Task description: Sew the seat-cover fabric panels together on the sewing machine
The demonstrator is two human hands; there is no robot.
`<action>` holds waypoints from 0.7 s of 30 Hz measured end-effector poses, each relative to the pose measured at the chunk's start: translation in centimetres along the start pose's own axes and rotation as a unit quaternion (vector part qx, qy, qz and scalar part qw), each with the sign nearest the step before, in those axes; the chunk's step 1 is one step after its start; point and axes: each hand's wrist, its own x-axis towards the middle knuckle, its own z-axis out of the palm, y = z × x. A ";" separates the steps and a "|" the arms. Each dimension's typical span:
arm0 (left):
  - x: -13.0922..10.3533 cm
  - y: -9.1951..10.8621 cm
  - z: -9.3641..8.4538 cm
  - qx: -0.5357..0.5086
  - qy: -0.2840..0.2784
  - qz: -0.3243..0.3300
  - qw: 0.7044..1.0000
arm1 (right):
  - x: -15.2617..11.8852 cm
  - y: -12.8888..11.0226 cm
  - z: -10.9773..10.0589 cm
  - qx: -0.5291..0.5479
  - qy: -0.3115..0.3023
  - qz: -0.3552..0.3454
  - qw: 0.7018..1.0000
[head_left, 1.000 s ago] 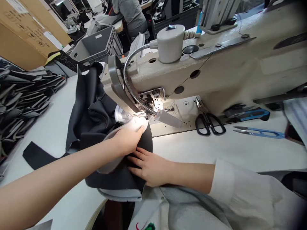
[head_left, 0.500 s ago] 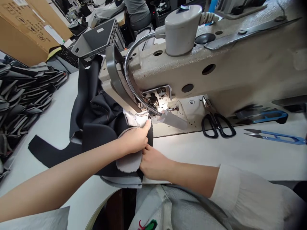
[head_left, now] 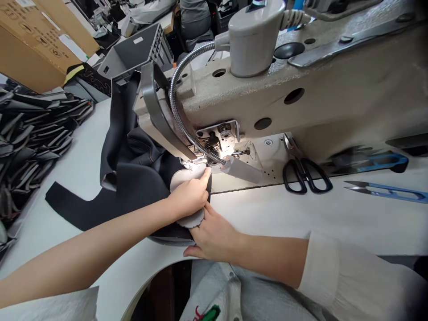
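Observation:
Black fabric [head_left: 137,189] lies bunched on the white table, left of and under the sewing machine [head_left: 214,96]. A light grey padded piece [head_left: 182,178] rests on it, its upper end at the lit needle area. My left hand [head_left: 190,196] presses on the grey piece, index finger stretched toward the presser foot, the other fingers curled. Just below and to the right, my right hand [head_left: 212,234] lies at the edge of the fabric with its thumb apart from the fingers; some fingertips are hidden beneath the grey piece.
Black-handled scissors [head_left: 302,171] and blue thread snips [head_left: 388,191] lie right of the needle area. A pile of grey and black pieces [head_left: 36,133] covers the far left. Behind stand a grey crate [head_left: 133,53] and a cardboard box [head_left: 43,40]. A seated person [head_left: 195,20] is farther back.
The grey piece and black fabric have shifted up toward the needle. My right hand's thumb has spread away from its fingers. My left hand stays near the needle.

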 end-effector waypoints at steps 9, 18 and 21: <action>-2.1 -0.3 -0.6 0.100 -0.093 -0.027 0.990 | -1.0 -1.0 -0.6 -0.091 0.011 -0.044 0.995; -1.3 -0.4 -1.2 -0.028 -0.097 -0.008 0.995 | -1.6 -2.0 0.5 -0.208 0.056 -0.028 0.976; -0.8 0.0 -0.8 -0.028 -0.042 -0.010 0.999 | -1.8 -1.2 0.3 -0.214 0.072 -0.028 0.974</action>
